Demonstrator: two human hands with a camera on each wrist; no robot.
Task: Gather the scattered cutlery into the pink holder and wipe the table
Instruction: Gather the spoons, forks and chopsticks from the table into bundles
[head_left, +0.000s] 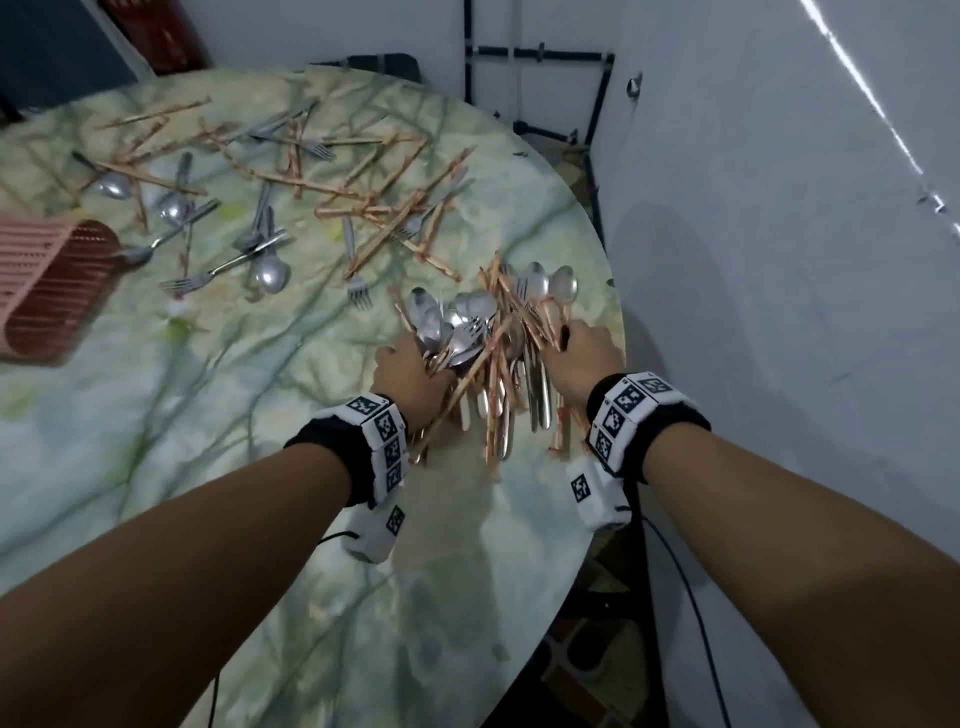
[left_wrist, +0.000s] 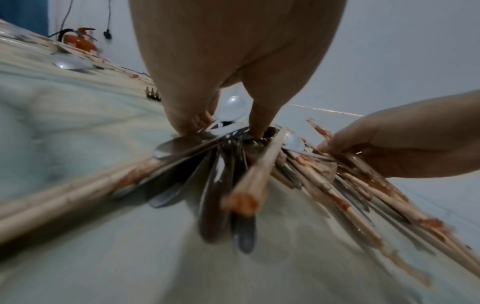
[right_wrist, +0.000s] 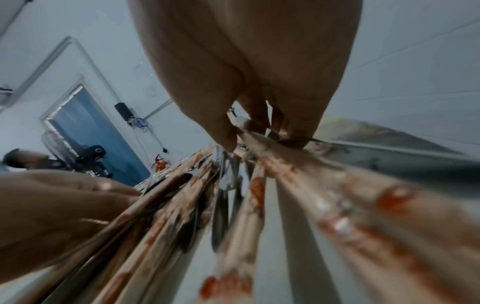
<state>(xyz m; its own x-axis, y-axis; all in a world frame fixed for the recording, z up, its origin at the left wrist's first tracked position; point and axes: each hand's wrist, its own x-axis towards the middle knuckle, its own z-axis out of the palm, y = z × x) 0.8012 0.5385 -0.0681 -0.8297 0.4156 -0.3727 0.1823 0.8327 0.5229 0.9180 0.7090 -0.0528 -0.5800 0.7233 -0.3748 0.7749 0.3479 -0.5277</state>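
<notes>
A mixed bundle of metal spoons, forks and sauce-stained wooden chopsticks lies near the right edge of the round green marble-patterned table. My left hand grips its left side, fingers curled over spoons. My right hand grips the chopsticks on its right side. In the right wrist view the right hand pinches stained chopsticks. The pink holder lies on its side at the far left. More chopsticks, spoons and forks lie scattered across the far half.
The table's rim runs just right of my right hand, with a white wall close beyond. A red fire extinguisher stands past the far side. Someone sits in the background. Cables hang from both wrists.
</notes>
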